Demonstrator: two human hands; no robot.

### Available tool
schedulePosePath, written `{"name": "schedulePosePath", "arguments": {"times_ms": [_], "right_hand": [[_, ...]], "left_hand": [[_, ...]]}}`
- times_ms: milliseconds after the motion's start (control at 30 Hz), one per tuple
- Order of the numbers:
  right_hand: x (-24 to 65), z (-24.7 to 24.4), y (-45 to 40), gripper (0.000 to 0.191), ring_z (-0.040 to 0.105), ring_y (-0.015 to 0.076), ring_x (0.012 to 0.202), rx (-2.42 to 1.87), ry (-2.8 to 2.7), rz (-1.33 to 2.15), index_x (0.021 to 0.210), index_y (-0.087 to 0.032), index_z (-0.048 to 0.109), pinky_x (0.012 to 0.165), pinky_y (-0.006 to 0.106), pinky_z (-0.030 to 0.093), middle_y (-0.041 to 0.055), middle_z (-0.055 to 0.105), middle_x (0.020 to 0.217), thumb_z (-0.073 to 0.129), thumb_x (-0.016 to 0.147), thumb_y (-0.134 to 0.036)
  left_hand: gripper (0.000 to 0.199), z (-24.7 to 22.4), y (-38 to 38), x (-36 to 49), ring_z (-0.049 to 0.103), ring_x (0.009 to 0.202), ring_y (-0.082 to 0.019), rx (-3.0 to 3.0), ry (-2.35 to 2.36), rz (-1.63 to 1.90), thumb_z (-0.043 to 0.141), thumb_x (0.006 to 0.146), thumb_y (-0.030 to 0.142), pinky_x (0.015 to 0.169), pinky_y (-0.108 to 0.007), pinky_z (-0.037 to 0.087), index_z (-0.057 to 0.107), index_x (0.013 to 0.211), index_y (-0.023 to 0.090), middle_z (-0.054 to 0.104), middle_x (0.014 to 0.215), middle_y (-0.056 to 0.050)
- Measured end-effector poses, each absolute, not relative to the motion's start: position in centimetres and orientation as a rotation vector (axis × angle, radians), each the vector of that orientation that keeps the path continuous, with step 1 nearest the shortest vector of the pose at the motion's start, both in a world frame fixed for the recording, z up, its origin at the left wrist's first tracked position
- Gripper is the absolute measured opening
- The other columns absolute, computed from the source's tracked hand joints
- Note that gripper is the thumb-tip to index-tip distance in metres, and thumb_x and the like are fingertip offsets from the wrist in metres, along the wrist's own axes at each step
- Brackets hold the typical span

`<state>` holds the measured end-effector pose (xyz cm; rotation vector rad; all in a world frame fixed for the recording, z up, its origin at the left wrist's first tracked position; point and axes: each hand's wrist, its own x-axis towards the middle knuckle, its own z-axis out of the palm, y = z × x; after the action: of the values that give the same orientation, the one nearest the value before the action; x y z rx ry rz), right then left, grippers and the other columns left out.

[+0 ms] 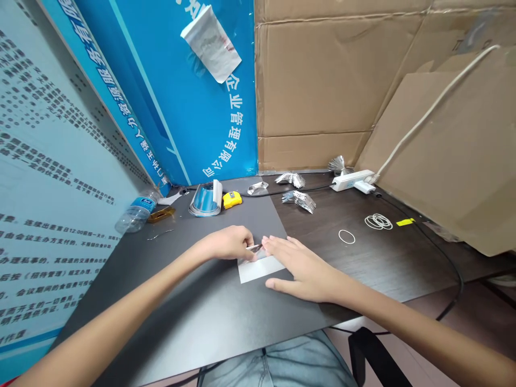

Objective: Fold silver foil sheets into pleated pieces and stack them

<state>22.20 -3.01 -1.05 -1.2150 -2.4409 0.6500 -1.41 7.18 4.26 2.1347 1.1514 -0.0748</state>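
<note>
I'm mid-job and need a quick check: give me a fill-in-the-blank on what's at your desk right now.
The left hand pinches a small silver piece on a ____ sheet, with the right hand flat next to it.
The water bottle lies on its ____.
A power strip sits before a ____ wall.

white; side; cardboard

The only view looks from the head of the person at the near edge of the table (374, 263), facing forward and down across it. The left hand (228, 243) and right hand (306, 269) lie close below the camera, with the forearms entering from the bottom corners. Beyond the table's far edge, a blue board (209, 123) meets cardboard (318, 80).
</note>
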Motion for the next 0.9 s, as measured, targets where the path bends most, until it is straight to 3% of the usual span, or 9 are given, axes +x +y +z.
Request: {"name": "schedulePosePath", "arguments": {"times_ms": [100, 167, 267, 367, 500, 600, 667, 900], "right_hand": [[22.5, -1.1, -2.0, 0.088, 0.034, 0.033, 0.155, -1.296, -2.058, 0.745, 0.165, -0.022, 0.025, 0.125, 0.056, 0.033, 0.0172, 0.029, 0.169, 0.062, 0.094, -0.058], [22.4, -0.7, -0.9, 0.078, 0.05, 0.0324, 0.144, -1.309, -1.798, 0.905, 0.157, -0.021, 0.04, 0.117, 0.053, 0.043, 0.018, 0.045, 0.159, 0.068, 0.091, -0.053], [21.7, 0.4, 0.9, 0.048, 0.07, 0.0257, 0.107, -1.17, -1.574, 1.317, 0.122, -0.018, 0.066, 0.097, 0.043, 0.056, 0.0109, 0.072, 0.119, 0.071, 0.089, -0.053], [20.3, 1.6, 2.3, 0.038, 0.066, 0.0163, 0.08, -1.039, -1.317, 1.543, 0.092, -0.015, 0.064, 0.083, 0.033, 0.056, 0.0035, 0.069, 0.087, 0.073, 0.086, -0.051], [18.5, 2.4, 3.3, 0.04, 0.066, 0.0148, 0.079, -0.975, -1.178, 1.607, 0.096, -0.016, 0.063, 0.077, 0.029, 0.055, 0.0029, 0.069, 0.089, 0.084, 0.075, -0.043], [17.6, 2.6, 3.3, 0.047, 0.069, 0.0169, 0.084, -0.937, -1.053, 1.617, 0.105, -0.018, 0.063, 0.078, 0.03, 0.057, 0.0048, 0.072, 0.097, 0.087, 0.073, -0.043], [17.3, 2.8, 3.2, 0.042, 0.069, 0.017, 0.083, -0.906, -1.064, 1.565, 0.098, -0.018, 0.064, 0.079, 0.031, 0.057, 0.0048, 0.073, 0.095, 0.087, 0.074, -0.044], [17.9, 4.1, 2.5, 0.026, 0.069, 0.0189, 0.081, -0.938, -1.57, 0.931, 0.081, -0.019, 0.074, 0.077, 0.033, 0.055, 0.0048, 0.075, 0.085, 0.081, 0.083, -0.044]], "left_hand": [[0.029, 4.0, 7.1, -1.9, 0.053, 0.061, -0.015, 1.96, 1.025, 0.038, 0.081, 0.07, 0.045, 0.056, -0.026, 0.032, 0.069, 0.075, 0.019, 0.066, 0.069, 0.0], [0.034, 3.6, 6.8, -2.3, 0.056, 0.066, -0.015, 1.783, 0.942, 0.18, 0.082, 0.073, 0.047, 0.06, -0.024, 0.036, 0.067, 0.081, 0.018, 0.067, 0.075, 0.0], [0.04, 2.8, 6.2, -2.5, 0.057, 0.067, -0.013, 1.571, 0.911, 0.413, 0.084, 0.075, 0.048, 0.062, -0.023, 0.038, 0.059, 0.083, 0.018, 0.065, 0.075, 0.0], [0.043, 2.4, 5.6, -2.5, 0.055, 0.064, -0.011, 1.481, 0.92, 0.517, 0.084, 0.077, 0.046, 0.061, -0.022, 0.037, 0.052, 0.08, 0.018, 0.061, 0.071, 0.002], [0.042, 2.1, 5.1, -2.6, 0.054, 0.063, -0.01, 1.467, 0.881, 0.54, 0.084, 0.078, 0.043, 0.061, -0.023, 0.036, 0.051, 0.083, 0.018, 0.059, 0.071, 0.004], [0.038, 1.9, 4.6, -2.6, 0.062, 0.075, -0.014, 1.473, 0.836, 0.611, 0.081, 0.082, 0.043, 0.069, -0.026, 0.044, 0.059, 0.098, 0.017, 0.066, 0.085, -0.001], [0.036, 1.9, 4.2, -2.6, 0.066, 0.083, -0.017, 1.517, 0.848, 0.69, 0.077, 0.086, 0.044, 0.075, -0.029, 0.049, 0.061, 0.103, 0.017, 0.07, 0.094, -0.004], [0.037, 3.8, 3.3, -3.6, 0.066, 0.117, -0.025, 1.987, 0.963, 1.089, 0.077, 0.088, 0.038, 0.104, -0.037, 0.049, 0.068, 0.12, 0.022, 0.072, 0.123, -0.009]]}}
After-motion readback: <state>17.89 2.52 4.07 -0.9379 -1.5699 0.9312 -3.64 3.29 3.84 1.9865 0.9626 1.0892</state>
